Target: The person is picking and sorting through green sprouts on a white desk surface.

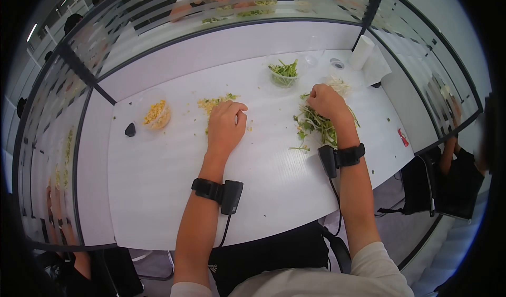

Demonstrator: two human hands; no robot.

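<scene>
tangled leafy stems (319, 124) lie just nearside of the right fingers (315, 92); yellow bits (207, 105) beside the left fingers (239, 107). both curl, grip hidden.

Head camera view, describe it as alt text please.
A person's right hand is curled at a heap of green stems on a white table, the left hand by scattered yellow bits. A bowl of yellow pieces stands to the left, a bowl of greens farther back.
</scene>
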